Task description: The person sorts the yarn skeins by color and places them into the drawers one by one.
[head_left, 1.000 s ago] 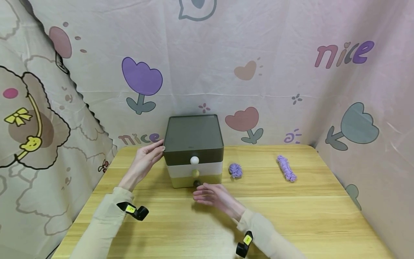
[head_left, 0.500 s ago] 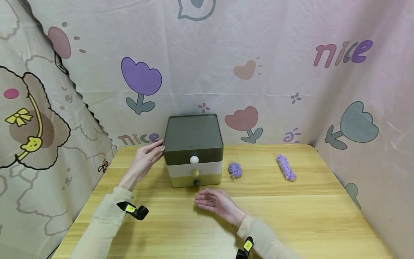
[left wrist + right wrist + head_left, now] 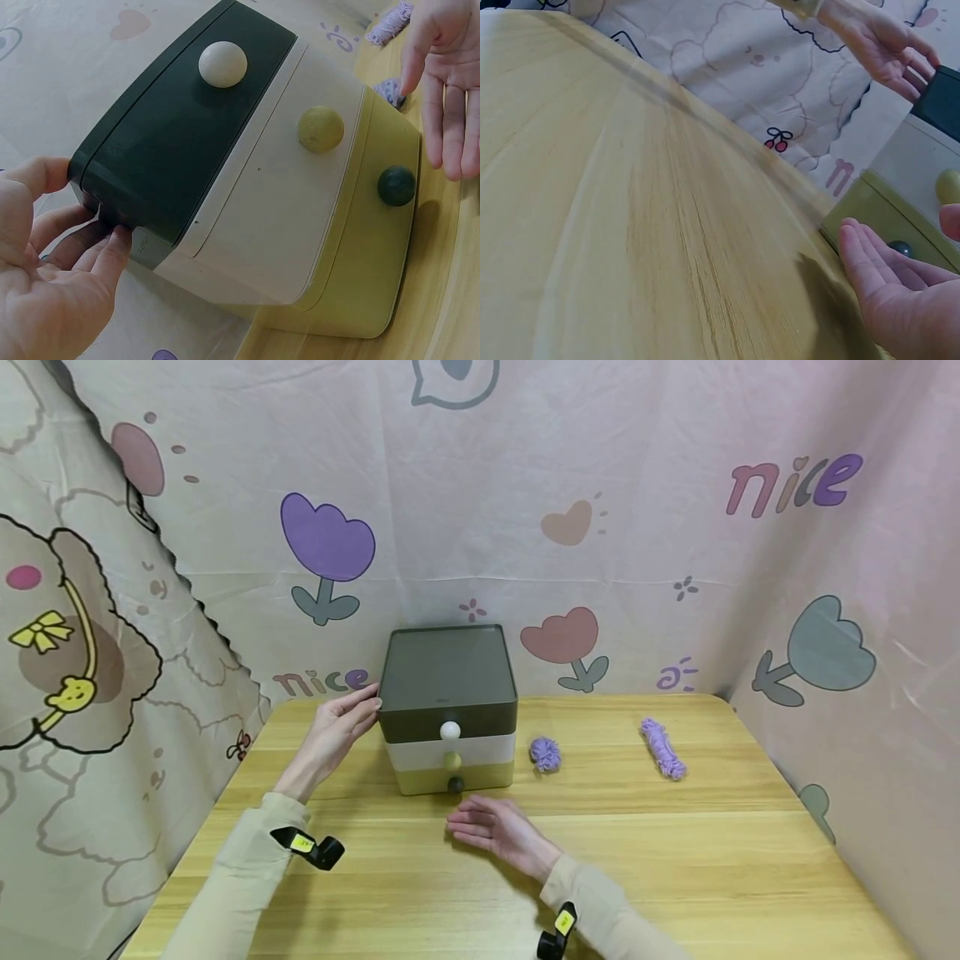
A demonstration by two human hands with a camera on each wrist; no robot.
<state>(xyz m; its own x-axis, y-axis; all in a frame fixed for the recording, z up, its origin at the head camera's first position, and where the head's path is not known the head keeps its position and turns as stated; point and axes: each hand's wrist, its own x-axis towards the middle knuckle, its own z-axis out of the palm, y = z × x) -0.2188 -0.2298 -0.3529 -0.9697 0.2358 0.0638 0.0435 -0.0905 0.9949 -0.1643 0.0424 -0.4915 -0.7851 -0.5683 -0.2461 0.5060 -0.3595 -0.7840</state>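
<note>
A three-tier drawer box (image 3: 450, 668), dark green over white over yellow-green, stands with its drawers closed. Each front bears a round knob, the lowest being a dark knob (image 3: 396, 186). My left hand (image 3: 333, 735) rests its fingers against the box's upper left side; in the left wrist view the fingertips (image 3: 120, 240) touch the dark tier near its corner. In front of the box, low over the table, my right hand (image 3: 506, 835) is relaxed with palm turned up and left, holding nothing. The dark knob lies just beyond its fingers (image 3: 862, 262).
On the wooden table (image 3: 712, 860), a small purple yarn ball (image 3: 545, 754) sits to the right of the box. Farther right lies a purple yarn bundle (image 3: 663, 749). A patterned cloth (image 3: 465, 527) hangs behind and at both sides of the table.
My right hand has drawn back from the lowest knob toward the near side of the table, then shifted slightly left. The left hand and the box stay where they were.
</note>
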